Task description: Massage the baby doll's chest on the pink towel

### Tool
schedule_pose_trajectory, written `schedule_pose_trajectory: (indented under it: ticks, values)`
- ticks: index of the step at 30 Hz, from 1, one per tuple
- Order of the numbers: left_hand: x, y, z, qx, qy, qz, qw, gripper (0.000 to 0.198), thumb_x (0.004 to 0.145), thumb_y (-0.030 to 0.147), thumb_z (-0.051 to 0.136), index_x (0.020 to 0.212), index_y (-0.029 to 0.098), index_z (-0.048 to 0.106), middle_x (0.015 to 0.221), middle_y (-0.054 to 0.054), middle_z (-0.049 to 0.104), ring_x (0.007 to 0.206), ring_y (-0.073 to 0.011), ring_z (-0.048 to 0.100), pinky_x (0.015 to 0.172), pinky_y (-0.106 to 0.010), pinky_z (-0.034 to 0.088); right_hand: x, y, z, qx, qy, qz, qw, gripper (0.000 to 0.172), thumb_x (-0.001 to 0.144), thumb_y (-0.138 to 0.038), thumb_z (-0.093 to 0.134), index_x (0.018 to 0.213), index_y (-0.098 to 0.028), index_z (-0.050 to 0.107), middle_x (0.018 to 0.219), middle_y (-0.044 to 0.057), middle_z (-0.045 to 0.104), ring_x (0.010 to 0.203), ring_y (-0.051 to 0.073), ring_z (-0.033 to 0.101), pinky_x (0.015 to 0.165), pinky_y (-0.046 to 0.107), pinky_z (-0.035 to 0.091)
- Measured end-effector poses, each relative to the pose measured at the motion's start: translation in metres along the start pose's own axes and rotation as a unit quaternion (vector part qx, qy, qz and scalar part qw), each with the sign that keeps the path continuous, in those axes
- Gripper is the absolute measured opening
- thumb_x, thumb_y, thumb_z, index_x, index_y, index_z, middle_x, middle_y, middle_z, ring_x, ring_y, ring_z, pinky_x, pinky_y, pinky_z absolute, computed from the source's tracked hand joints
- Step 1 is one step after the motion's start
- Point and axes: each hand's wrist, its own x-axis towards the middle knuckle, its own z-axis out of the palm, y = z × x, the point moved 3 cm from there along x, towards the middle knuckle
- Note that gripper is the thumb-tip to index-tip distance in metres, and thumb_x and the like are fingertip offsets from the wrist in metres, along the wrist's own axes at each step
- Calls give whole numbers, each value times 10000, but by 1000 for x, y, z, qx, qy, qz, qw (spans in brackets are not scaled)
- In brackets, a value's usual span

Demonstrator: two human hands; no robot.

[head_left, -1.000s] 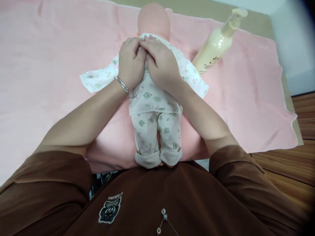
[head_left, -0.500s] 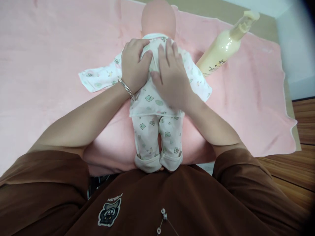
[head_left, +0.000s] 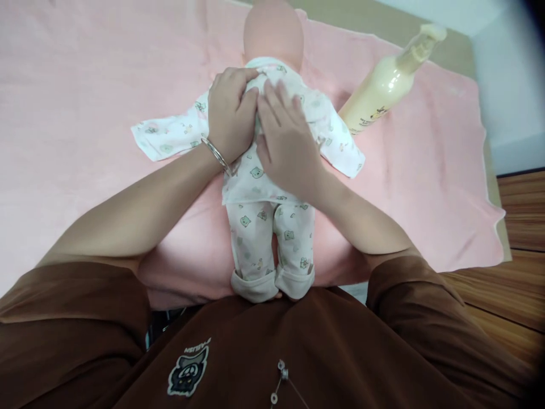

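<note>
A baby doll (head_left: 256, 172) in white pyjamas with small animal prints lies with its bald head (head_left: 273, 31) away from me and its back towards me. Its face is not visible. My left hand (head_left: 232, 113), a silver bangle at the wrist, is curled over the doll's left-hand shoulder in view. Its thumb and index finger show on the upper back, while the other fingers are mostly hidden. Flat on the middle of the back, its fingers stretched out and slightly blurred, lies my right hand (head_left: 289, 142). The two hands are side by side, almost touching.
Under the doll a pink blanket (head_left: 421, 170) covers the surface. A pale yellow pump bottle (head_left: 381, 88) stands to the right of the doll's shoulder. Brown wood-grain boards (head_left: 522, 216) show at the right edge. The doll's cuffed feet reach my brown shirt (head_left: 332, 341).
My right hand has slid left across the doll's back and slightly towards me, uncovering the right shoulder. My left hand stays on its shoulder. The view has shifted a little.
</note>
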Motion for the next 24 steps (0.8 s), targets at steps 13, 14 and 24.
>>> schedule_pose_trajectory:
  ticks: [13, 14, 24]
  values:
    - [-3, -2, 5, -4, 3, 10, 1000, 355, 829, 21, 515, 1116, 206, 611, 1106, -18, 630, 1066, -166, 518, 1004, -350, 372, 6, 14, 2, 29, 22, 1, 999, 542, 987, -242, 319, 1497, -58, 309, 1567, 147, 235, 1468, 310, 203, 1238, 489, 185]
    - [-3, -3, 5, -7, 4, 10, 1000, 376, 822, 1, 495, 1119, 201, 608, 1120, -18, 629, 1080, -162, 515, 1014, -345, 367, 0, 4, -1, 8, 23, -21, 999, 549, 973, -196, 311, 1493, -22, 305, 1559, 161, 250, 1469, 300, 211, 1248, 468, 181]
    - [-3, 4, 7, 52, -22, 25, 998, 289, 853, 151, 502, 1120, 206, 598, 1065, -50, 619, 1023, -194, 501, 955, -383, 357, 34, 43, 3, 148, -13, -45, 988, 467, 1009, -329, 213, 1442, -347, 386, 1571, -124, 222, 1492, 216, 142, 1219, 598, 128]
